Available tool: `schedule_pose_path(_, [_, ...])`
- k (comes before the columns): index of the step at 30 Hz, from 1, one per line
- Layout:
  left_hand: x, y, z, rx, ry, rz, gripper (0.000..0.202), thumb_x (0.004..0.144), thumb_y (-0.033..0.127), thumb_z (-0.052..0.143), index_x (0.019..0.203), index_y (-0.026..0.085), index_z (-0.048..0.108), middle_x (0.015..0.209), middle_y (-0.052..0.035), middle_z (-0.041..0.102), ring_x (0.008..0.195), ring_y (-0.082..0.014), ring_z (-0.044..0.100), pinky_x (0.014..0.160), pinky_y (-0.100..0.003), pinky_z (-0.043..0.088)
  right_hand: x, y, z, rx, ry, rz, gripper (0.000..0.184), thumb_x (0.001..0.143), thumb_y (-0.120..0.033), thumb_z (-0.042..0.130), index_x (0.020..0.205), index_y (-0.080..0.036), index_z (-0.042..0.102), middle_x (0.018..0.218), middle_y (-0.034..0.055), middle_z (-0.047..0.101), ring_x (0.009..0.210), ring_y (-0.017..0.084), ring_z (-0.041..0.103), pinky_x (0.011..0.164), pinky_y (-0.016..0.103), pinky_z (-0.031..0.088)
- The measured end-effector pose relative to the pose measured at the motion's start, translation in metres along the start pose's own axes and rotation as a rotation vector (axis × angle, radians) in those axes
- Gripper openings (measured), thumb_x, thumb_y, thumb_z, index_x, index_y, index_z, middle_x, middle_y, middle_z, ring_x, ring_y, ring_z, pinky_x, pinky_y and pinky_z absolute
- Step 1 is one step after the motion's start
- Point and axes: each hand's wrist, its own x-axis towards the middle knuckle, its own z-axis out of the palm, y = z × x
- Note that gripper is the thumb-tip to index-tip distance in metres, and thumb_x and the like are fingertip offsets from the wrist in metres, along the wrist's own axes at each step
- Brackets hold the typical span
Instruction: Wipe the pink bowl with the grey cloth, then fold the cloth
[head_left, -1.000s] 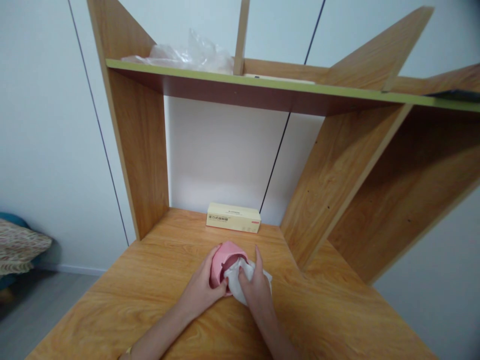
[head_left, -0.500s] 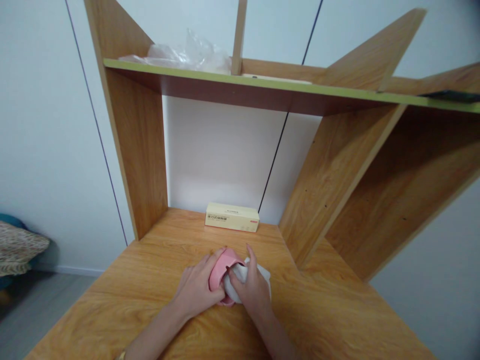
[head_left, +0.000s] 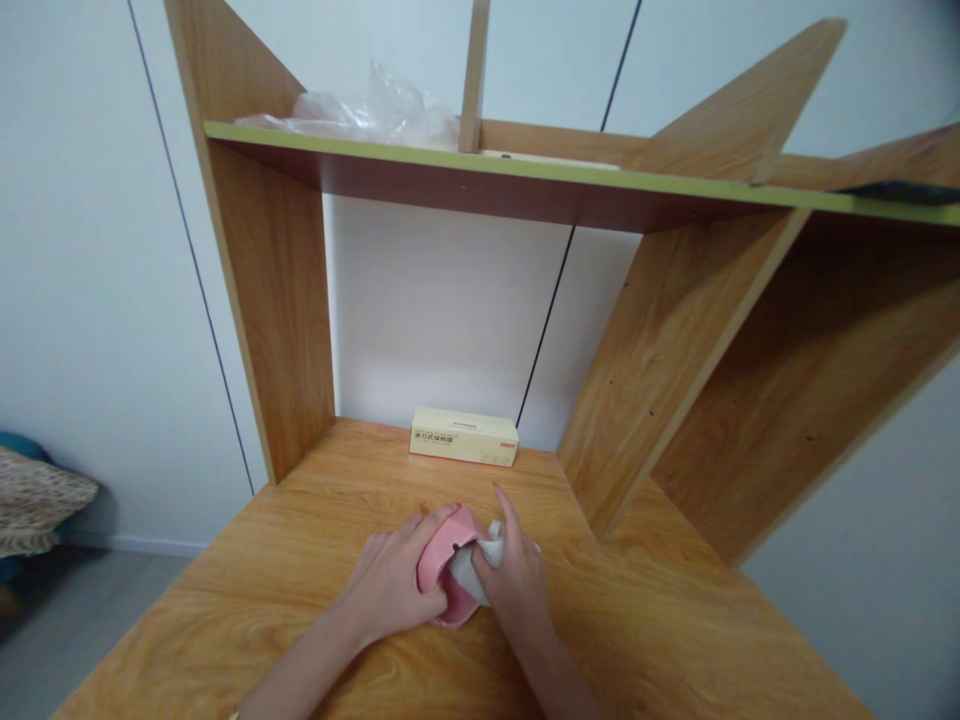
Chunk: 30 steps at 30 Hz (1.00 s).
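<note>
A pink bowl-like container is tipped on its side above the wooden desk, its opening toward the right. My left hand grips it from the left, with the thumb at the lower rim and the fingers over the top. A small dark notch or mark shows on its rim. My right hand is closed on a crumpled white cloth or tissue, part of which lies in the container's mouth. The right index finger sticks up. Whether the white piece is paper or fabric I cannot tell.
Behind the hands a pale yellow cling-film box stands on the desk near the wall. Overhead runs a shelf with a clear plastic bag on it. Wooden panels bound the right side.
My right hand has bunched the white piece tighter and drawn it slightly out of the pink container. The container has turned a little, showing more of its inside.
</note>
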Motion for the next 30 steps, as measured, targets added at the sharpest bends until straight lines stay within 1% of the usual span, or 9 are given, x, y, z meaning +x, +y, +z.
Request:
schedule_pose_path(3, [0.001, -0.003, 0.001, -0.002, 0.007, 0.023, 0.074, 0.061, 0.022, 0.053, 0.132, 0.030, 0.032, 0.123, -0.0037, 0.052, 0.108, -0.0272, 0.050, 0.087, -0.036, 0.040, -0.001, 0.001, 0.003, -0.009, -0.069, 0.024, 0.064, 0.073, -0.023, 0.044, 0.135, -0.016, 0.026, 0.082, 0.0051, 0.065, 0.075, 0.021, 0.061, 0.067, 0.028, 0.044])
schedule_pose_path(7, [0.003, -0.010, 0.007, -0.063, 0.098, 0.019, 0.063, 0.076, 0.035, 0.047, 0.135, 0.027, 0.026, 0.122, -0.0070, 0.051, 0.107, -0.0263, 0.051, 0.085, -0.038, 0.040, -0.004, 0.004, 0.010, 0.068, -0.076, 0.095, 0.059, 0.077, -0.022, 0.038, 0.135, -0.014, 0.026, 0.084, 0.0061, 0.066, 0.076, 0.020, 0.063, 0.066, 0.026, 0.044])
schedule_pose_path(11, [0.005, -0.014, 0.021, -0.198, 0.200, -0.063, 0.080, 0.072, 0.049, 0.056, 0.136, 0.018, 0.020, 0.127, -0.0135, 0.044, 0.107, -0.0290, 0.050, 0.086, -0.041, 0.041, -0.007, 0.007, 0.014, 0.171, 0.015, 0.190, 0.057, 0.079, -0.024, 0.035, 0.134, -0.011, 0.027, 0.094, 0.0101, 0.066, 0.084, 0.022, 0.063, 0.070, 0.028, 0.046])
schedule_pose_path(15, [0.005, -0.015, 0.038, -0.345, 0.167, -0.016, 0.094, 0.064, 0.039, 0.067, 0.137, 0.017, 0.012, 0.132, -0.0142, 0.040, 0.114, -0.0269, 0.046, 0.092, -0.037, 0.038, -0.007, 0.006, 0.016, 0.260, 0.076, 0.231, 0.057, 0.080, -0.027, 0.034, 0.134, -0.010, 0.025, 0.112, 0.0139, 0.059, 0.098, 0.022, 0.058, 0.076, 0.029, 0.046])
schedule_pose_path(20, [0.007, -0.018, 0.039, -0.378, 0.252, 0.002, 0.076, 0.073, 0.030, 0.056, 0.135, 0.013, 0.016, 0.131, -0.0142, 0.042, 0.118, -0.0240, 0.042, 0.097, -0.037, 0.034, -0.003, -0.003, 0.011, 0.144, 0.021, 0.255, 0.064, 0.078, -0.030, 0.042, 0.136, -0.013, 0.022, 0.087, 0.0084, 0.067, 0.073, 0.022, 0.064, 0.060, 0.027, 0.047])
schedule_pose_path(22, [0.007, -0.017, 0.033, -0.346, 0.237, -0.028, 0.075, 0.072, 0.031, 0.057, 0.134, 0.012, 0.019, 0.130, -0.0142, 0.044, 0.116, -0.0255, 0.044, 0.096, -0.037, 0.036, -0.001, -0.004, 0.007, 0.034, -0.004, 0.234, 0.065, 0.078, -0.032, 0.043, 0.137, -0.014, 0.021, 0.077, 0.0059, 0.067, 0.065, 0.022, 0.064, 0.056, 0.027, 0.045])
schedule_pose_path(25, [0.004, -0.012, 0.024, -0.270, 0.191, -0.060, 0.082, 0.067, 0.033, 0.062, 0.135, 0.017, 0.021, 0.129, -0.0122, 0.046, 0.113, -0.0279, 0.048, 0.093, -0.038, 0.039, 0.002, 0.000, 0.001, -0.084, 0.000, 0.084, 0.062, 0.079, -0.031, 0.043, 0.136, -0.015, 0.024, 0.074, 0.0053, 0.066, 0.067, 0.021, 0.063, 0.060, 0.027, 0.045])
schedule_pose_path(28, [0.002, -0.007, 0.021, -0.224, 0.162, -0.043, 0.083, 0.063, 0.034, 0.064, 0.135, 0.020, 0.023, 0.128, -0.0103, 0.047, 0.111, -0.0278, 0.050, 0.092, -0.037, 0.040, 0.003, 0.007, -0.002, -0.083, 0.056, -0.093, 0.056, 0.078, -0.028, 0.043, 0.133, -0.017, 0.031, 0.080, 0.0054, 0.066, 0.074, 0.020, 0.061, 0.067, 0.028, 0.045])
schedule_pose_path(30, [0.001, -0.005, 0.021, -0.205, 0.163, -0.036, 0.082, 0.063, 0.034, 0.063, 0.134, 0.019, 0.025, 0.127, -0.0100, 0.048, 0.110, -0.0272, 0.050, 0.092, -0.036, 0.040, 0.003, 0.010, -0.001, -0.064, 0.079, -0.120, 0.056, 0.078, -0.027, 0.043, 0.132, -0.018, 0.032, 0.080, 0.0053, 0.065, 0.074, 0.019, 0.060, 0.068, 0.028, 0.046])
